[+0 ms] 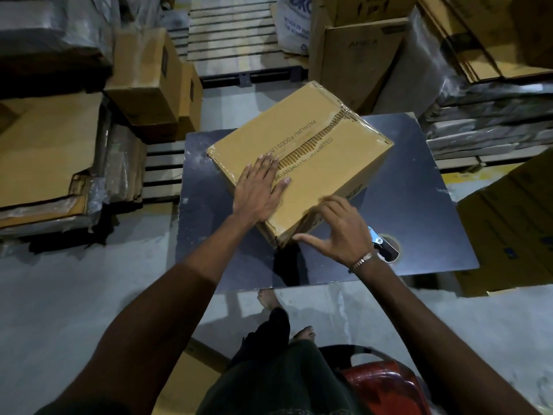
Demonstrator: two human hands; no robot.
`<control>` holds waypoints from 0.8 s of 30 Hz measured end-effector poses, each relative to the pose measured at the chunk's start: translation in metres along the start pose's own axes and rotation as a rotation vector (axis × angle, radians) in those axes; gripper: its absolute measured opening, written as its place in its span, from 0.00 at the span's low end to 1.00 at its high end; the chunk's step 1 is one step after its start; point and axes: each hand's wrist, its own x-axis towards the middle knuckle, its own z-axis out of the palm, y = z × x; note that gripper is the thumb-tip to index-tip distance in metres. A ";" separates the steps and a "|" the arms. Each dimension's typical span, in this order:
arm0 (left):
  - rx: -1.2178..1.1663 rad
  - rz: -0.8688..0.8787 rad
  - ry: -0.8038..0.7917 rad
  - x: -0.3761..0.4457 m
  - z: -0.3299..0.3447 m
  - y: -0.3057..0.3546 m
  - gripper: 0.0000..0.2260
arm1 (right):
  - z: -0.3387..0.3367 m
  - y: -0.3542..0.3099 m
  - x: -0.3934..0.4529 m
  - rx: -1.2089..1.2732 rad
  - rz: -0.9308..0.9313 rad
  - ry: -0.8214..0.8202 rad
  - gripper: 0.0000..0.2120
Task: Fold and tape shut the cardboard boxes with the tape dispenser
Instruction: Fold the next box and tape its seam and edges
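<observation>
A closed brown cardboard box [326, 154] with clear tape along its top seam sits turned at an angle on a dark table [419, 181]. My left hand [260, 190] lies flat, fingers straight, on the near end of the box top. Spread and relaxed, my right hand [338, 232] is at the box's near corner, with its thumb touching the lower edge. The tape dispenser [386, 248], blue-handled with a roll of tape, lies on the table just right of my right wrist, partly hidden by it.
Stacks of flattened cardboard [45, 151] lie at the left and more at the top right. Closed boxes [149, 82] stand behind the table, and further boxes [514, 232] at the right. A pallet [233, 34] lies beyond. A red stool [386, 384] is by my legs.
</observation>
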 end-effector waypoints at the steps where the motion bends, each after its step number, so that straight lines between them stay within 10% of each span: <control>1: -0.001 0.000 -0.001 0.000 -0.001 0.000 0.35 | 0.000 -0.009 0.011 -0.005 -0.089 -0.030 0.39; 5: 0.002 0.008 0.006 -0.001 -0.001 0.001 0.35 | 0.012 -0.020 0.048 -0.063 -0.212 -0.215 0.55; 19: -0.002 0.002 0.025 0.001 0.004 0.000 0.30 | 0.038 0.003 0.057 -0.190 -0.260 -0.444 0.57; 24: -0.187 -0.246 0.336 -0.059 0.001 0.064 0.29 | 0.042 0.006 0.055 -0.192 -0.266 -0.305 0.52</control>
